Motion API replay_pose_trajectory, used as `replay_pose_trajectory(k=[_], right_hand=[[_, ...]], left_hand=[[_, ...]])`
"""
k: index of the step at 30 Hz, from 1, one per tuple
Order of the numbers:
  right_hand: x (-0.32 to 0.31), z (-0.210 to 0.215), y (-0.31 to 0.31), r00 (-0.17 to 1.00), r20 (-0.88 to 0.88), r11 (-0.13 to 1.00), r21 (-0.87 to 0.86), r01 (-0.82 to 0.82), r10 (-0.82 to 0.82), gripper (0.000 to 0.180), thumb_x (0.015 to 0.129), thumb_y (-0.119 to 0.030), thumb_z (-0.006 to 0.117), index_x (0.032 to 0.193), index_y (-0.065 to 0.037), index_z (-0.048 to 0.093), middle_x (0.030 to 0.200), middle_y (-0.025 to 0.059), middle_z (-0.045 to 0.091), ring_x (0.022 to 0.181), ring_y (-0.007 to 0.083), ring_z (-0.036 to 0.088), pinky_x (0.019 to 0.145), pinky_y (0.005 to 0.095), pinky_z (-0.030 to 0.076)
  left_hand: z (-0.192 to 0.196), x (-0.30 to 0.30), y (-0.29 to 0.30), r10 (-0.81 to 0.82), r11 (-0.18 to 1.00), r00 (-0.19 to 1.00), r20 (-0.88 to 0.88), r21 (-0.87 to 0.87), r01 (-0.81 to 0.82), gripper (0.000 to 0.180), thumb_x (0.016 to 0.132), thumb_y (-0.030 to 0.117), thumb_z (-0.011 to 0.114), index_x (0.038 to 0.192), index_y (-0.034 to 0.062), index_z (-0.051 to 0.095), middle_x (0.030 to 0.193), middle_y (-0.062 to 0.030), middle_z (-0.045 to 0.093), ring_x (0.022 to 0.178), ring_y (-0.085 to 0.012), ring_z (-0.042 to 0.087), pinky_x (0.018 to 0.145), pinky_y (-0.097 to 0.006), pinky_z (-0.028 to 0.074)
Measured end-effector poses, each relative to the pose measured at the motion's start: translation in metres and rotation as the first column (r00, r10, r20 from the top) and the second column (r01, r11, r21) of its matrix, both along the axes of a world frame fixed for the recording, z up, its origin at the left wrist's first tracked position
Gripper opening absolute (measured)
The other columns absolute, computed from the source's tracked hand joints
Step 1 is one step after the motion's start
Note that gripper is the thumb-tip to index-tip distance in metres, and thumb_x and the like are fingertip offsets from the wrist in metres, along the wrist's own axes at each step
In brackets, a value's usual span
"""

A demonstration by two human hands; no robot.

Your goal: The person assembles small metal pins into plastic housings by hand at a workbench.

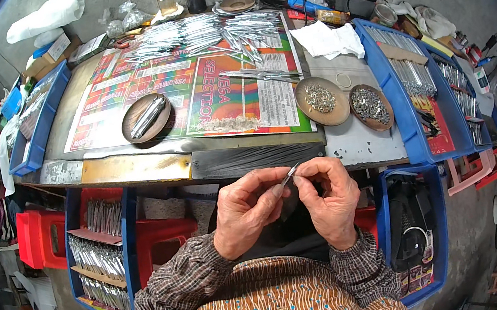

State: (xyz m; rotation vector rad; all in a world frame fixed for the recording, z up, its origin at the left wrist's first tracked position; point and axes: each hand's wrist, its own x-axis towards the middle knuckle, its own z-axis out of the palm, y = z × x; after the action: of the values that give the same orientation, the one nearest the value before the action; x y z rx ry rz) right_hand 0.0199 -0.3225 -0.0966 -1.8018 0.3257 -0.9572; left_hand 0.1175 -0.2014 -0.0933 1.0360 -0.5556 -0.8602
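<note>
**Desk:** Cluttered workbench (137, 168), what fills it?

**Operator:** From my remote feed, a colourful printed sheet (190, 93) covers the bench top. Heaps of slim metal pieces (201, 34) lie at twelve o'clock, a round dish (145, 118) with a few pieces sits at ten o'clock, and two dishes of small parts (345, 103) sit at two o'clock. Blue trays (404, 97) flank the right edge.

**Desk:** And the hands?

**Operator:** Both meet at centre frame, just below the bench edge. I see the left hand (249, 208) pinched shut on a thin metal piece (289, 174); the right hand (329, 197) has its fingertips closed on the same piece's tip.
</note>
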Motion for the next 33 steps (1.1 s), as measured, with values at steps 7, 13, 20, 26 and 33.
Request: replay_pose_trajectory(k=[7,13,20,26,33], right_hand=[[0.002,-0.005,0.001,1.000,0.014,0.997,-0.079,0.007,-0.006,0.016,0.080,0.008,0.065,0.093,0.001,0.058,0.089,0.0084,0.064,0.079,0.0150,0.064,0.071,0.0262,0.052],[0.002,-0.010,0.000,0.998,0.048,0.997,-0.068,0.031,-0.028,0.016,0.082,0.006,0.066,0.094,0.001,0.057,0.088,0.0077,0.064,0.079,0.0139,0.064,0.071,0.0261,0.052],[0.001,-0.015,-0.002,0.994,0.087,0.977,0.199,-0.082,0.066,0.017,0.085,0.003,0.066,0.098,0.001,0.055,0.087,0.0044,0.063,0.081,0.0085,0.061,0.072,0.0237,0.052],[0.002,-0.015,-0.005,0.986,0.136,0.944,0.303,-0.135,0.097,0.018,0.087,0.004,0.063,0.101,0.001,0.053,0.087,0.0045,0.061,0.080,0.0089,0.060,0.071,0.0233,0.052],[0.003,-0.008,-0.010,0.960,0.158,0.838,0.470,-0.279,0.231,0.019,0.088,0.003,0.063,0.105,0.002,0.054,0.087,0.0047,0.062,0.078,0.0098,0.061,0.070,0.0229,0.052]], left_hand=[[-0.002,-0.002,-0.002,0.135,0.979,0.850,0.509,0.065,-0.195,0.026,0.087,-0.006,0.059,0.112,0.0008,0.064,0.083,-0.0042,0.062,0.061,-0.0059,0.056,0.053,-0.021,0.046],[-0.007,-0.001,-0.002,0.132,0.980,0.800,0.586,0.045,-0.194,0.024,0.091,-0.005,0.056,0.114,-0.0008,0.063,0.088,-0.0037,0.063,0.066,-0.0048,0.055,0.056,-0.018,0.045],[-0.012,-0.007,-0.006,0.132,0.989,0.890,0.436,0.004,-0.149,0.027,0.091,-0.006,0.054,0.117,-0.0010,0.060,0.085,-0.0040,0.063,0.064,-0.0034,0.051,0.054,-0.018,0.043],[-0.012,-0.011,-0.010,0.174,0.970,0.774,0.609,0.029,-0.241,0.027,0.086,-0.009,0.058,0.111,-0.0015,0.061,0.087,-0.0094,0.065,0.062,-0.0090,0.059,0.054,-0.022,0.047],[-0.019,-0.011,-0.011,0.206,0.966,0.674,0.709,-0.037,-0.257,0.030,0.090,-0.007,0.055,0.119,-0.0003,0.057,0.087,-0.0043,0.063,0.064,-0.0026,0.052,0.054,-0.017,0.043]])
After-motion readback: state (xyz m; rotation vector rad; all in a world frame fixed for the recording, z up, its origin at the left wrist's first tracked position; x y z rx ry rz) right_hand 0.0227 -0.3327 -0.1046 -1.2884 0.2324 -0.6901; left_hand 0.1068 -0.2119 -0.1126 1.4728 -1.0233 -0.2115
